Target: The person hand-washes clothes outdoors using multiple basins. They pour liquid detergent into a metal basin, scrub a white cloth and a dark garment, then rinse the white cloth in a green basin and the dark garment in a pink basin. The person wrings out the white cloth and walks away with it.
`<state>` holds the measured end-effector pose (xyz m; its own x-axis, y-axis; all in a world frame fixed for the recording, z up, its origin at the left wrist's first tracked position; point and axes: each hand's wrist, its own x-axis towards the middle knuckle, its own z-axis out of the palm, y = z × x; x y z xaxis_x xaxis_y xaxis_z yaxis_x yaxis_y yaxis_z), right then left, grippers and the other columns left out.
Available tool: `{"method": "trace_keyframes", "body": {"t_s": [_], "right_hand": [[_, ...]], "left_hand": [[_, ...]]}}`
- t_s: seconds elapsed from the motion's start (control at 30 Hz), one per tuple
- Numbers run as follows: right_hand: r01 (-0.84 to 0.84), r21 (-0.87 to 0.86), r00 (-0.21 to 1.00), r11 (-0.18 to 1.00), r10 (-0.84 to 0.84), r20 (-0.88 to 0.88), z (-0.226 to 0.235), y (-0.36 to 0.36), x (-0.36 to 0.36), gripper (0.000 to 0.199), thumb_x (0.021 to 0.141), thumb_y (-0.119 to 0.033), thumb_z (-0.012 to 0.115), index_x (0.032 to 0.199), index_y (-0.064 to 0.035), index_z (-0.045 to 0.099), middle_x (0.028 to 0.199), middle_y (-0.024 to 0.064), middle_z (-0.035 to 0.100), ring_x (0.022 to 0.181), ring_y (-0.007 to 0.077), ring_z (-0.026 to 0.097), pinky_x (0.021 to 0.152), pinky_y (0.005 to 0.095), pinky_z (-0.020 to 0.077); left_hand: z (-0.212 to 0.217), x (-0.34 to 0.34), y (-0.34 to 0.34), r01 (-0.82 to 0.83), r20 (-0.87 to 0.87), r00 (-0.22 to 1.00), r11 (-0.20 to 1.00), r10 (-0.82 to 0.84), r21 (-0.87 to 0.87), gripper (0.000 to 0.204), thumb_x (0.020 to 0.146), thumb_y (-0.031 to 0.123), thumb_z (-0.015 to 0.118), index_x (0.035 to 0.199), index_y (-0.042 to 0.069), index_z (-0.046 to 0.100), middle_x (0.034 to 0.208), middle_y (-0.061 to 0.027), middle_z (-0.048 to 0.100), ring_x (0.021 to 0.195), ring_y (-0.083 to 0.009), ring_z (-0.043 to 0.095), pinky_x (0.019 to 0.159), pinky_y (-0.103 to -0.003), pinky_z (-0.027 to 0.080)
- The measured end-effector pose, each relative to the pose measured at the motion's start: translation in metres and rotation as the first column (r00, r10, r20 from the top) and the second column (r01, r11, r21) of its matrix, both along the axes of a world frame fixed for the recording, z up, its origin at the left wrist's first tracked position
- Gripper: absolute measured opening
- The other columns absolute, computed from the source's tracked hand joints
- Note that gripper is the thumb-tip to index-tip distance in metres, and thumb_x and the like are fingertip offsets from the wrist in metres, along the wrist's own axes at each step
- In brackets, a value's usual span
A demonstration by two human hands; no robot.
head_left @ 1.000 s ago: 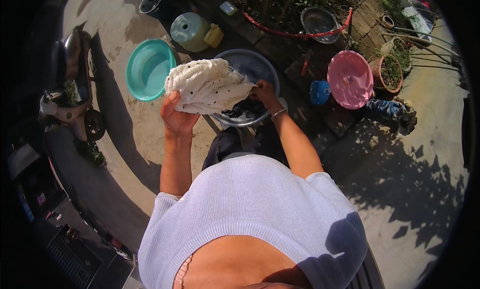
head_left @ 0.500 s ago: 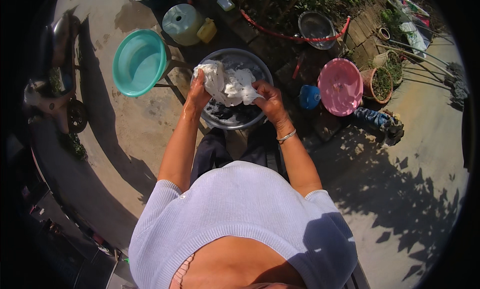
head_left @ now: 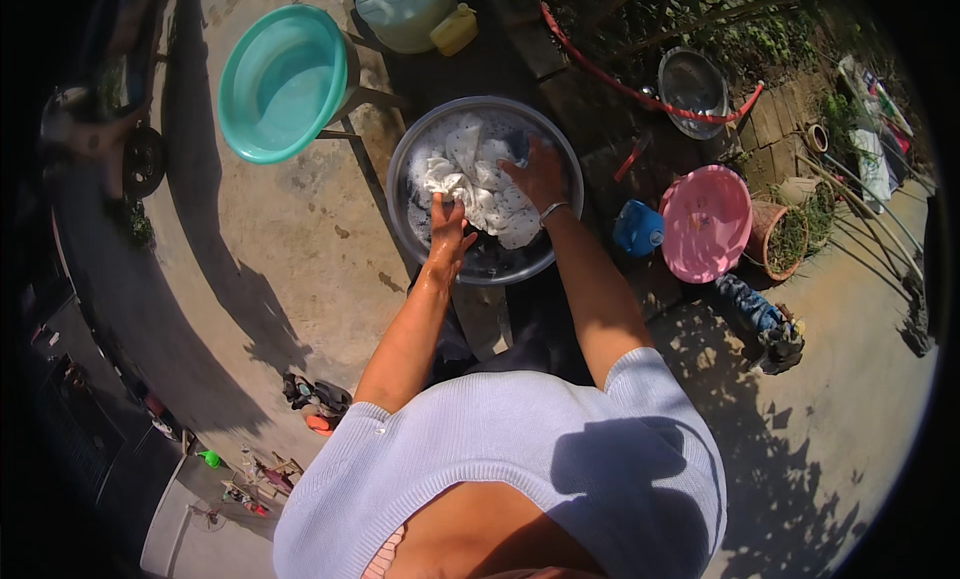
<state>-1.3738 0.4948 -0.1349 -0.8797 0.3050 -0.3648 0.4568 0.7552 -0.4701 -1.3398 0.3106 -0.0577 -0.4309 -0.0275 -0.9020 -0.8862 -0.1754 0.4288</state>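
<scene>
Head view: both hands are pressing into a round metal basin (head_left: 405, 169) holding a wet white dotted cloth (head_left: 480, 179) and dark water. Left hand (head_left: 447, 229) is lying flat, fingers spread, on the cloth's near-left part, not gripping. Right hand (head_left: 538, 171) is resting palm-down on the cloth at the basin's right side, fingers curled loosely. A teal basin (head_left: 285, 84) is sitting left, looking empty. A pink basin (head_left: 705, 222) is standing right, a blue jug (head_left: 637, 229) just beside it.

Concrete ground (head_left: 300, 269) under metal basin (head_left: 480, 269), pink basin (head_left: 705, 224)
</scene>
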Motion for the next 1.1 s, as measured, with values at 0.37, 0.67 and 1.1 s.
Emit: {"method": "trace_keyframes", "body": {"t_s": [0.37, 0.67, 1.1], "right_hand": [[-0.286, -0.311, 0.957, 0.906, 0.252, -0.145, 0.082, -0.087, 0.035, 0.033, 0.069, -0.011, 0.061, 0.102, -0.0068, 0.06, 0.116, 0.0277, 0.048, 0.102, 0.0447, 0.051, 0.086, 0.0476, 0.0454], [-0.235, -0.378, 0.949, 0.896, 0.128, -0.288, 0.152, -0.101, 0.052, 0.017, 0.073, -0.014, 0.068, 0.085, -0.0064, 0.057, 0.1, 0.0113, 0.054, 0.087, 0.0339, 0.056, 0.073, 0.0424, 0.0485], [0.234, -0.16, 0.892, 0.959, -0.278, -0.357, 0.09, 0.017, 0.036, 0.021, 0.072, -0.014, 0.065, 0.074, 0.0036, 0.053, 0.072, 0.0194, 0.056, 0.063, 0.0386, 0.057, 0.058, 0.0441, 0.0458]], "left_hand": [[-0.072, -0.004, -0.012, -0.257, -0.012, 0.939, 0.722, 0.344, 0.642, 0.053, 0.096, 0.049, 0.037, 0.134, 0.012, 0.04, 0.122, -0.0097, 0.053, 0.111, -0.0263, 0.052, 0.093, -0.042, 0.045], [0.0, 0.008, 0.006, -0.388, 0.169, 0.903, 0.584, 0.394, 0.713, 0.046, 0.096, 0.037, 0.043, 0.13, 0.007, 0.043, 0.119, -0.0111, 0.055, 0.105, -0.024, 0.055, 0.093, -0.039, 0.046], [-0.002, -0.031, -0.026, 0.181, -0.536, 0.743, 0.891, -0.401, -0.417, 0.031, 0.082, 0.028, 0.068, 0.101, 0.003, 0.065, 0.098, -0.0066, 0.065, 0.096, -0.0168, 0.059, 0.086, -0.029, 0.044]]}}
